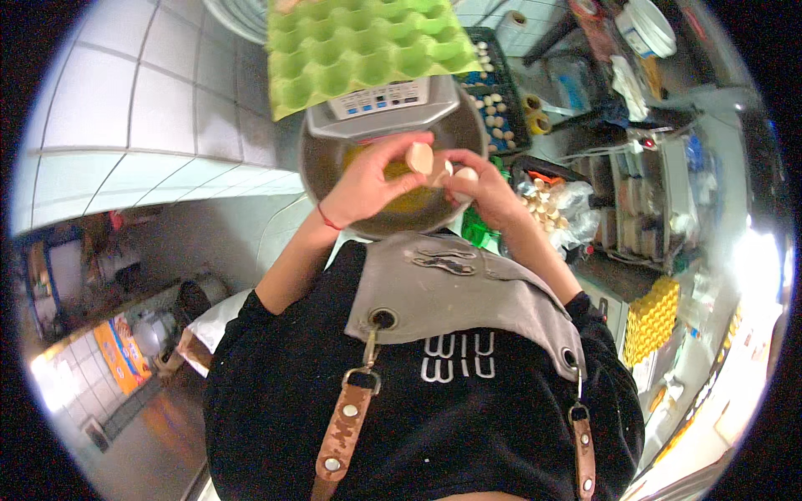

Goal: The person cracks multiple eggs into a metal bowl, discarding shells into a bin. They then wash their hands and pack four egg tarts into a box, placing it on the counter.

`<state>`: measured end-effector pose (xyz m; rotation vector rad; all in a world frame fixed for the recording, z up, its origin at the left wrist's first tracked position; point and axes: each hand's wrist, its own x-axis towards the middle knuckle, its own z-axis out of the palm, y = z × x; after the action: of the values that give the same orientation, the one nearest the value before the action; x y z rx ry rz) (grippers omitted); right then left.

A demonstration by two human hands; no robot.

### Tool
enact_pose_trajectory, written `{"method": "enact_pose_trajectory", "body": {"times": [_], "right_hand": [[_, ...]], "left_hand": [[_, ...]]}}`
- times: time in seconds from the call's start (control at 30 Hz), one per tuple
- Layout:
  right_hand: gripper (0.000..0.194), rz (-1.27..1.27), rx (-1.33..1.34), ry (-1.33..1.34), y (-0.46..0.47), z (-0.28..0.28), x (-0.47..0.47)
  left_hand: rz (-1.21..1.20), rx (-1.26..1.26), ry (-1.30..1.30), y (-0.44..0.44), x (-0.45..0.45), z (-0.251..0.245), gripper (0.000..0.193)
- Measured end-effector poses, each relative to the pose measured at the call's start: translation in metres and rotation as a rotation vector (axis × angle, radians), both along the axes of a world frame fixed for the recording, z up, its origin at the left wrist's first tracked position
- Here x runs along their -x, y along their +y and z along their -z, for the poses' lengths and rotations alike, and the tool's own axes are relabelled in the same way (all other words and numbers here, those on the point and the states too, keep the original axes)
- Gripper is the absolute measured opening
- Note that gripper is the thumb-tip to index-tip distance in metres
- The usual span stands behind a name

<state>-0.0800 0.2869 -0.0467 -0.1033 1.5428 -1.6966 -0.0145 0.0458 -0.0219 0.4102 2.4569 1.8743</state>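
Over a large metal bowl (314, 164) my two hands work close together. My left hand (374, 181), with a red string at the wrist, holds an eggshell half (420, 158) between thumb and fingers. In my right hand (492, 188) is an egg or eggshell (465, 180); whether it is whole I cannot tell. A pale broken shell piece (446, 170) shows at its fingertips, beside the left hand. Yellow liquid egg (407, 201) lies in the bowl, partly hidden by my hands.
A green egg tray (369, 47) rests above a grey keypad device (382, 116) at the bowl's far side. Beyond stands a black crate (517, 119) holding several eggs. Eggshells (546, 206) fill a plastic-lined container at right. A tiled wall (163, 113) rises at left.
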Motion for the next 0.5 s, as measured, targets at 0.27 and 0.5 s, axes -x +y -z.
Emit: {"method": "enact_pose_trajectory", "body": {"times": [0.27, 0.5], "right_hand": [[0.062, 0.505, 0.372, -0.291, 0.164, 0.064, -0.055], [0.047, 1.374, -0.495, -0.376, 0.329, 0.22, -0.1]], "left_hand": [[0.509, 0.152, 0.115, 0.095, 0.05, -0.021, 0.089], [-0.061, 0.38, 0.377, -0.022, 0.113, -0.122, 0.041]]}}
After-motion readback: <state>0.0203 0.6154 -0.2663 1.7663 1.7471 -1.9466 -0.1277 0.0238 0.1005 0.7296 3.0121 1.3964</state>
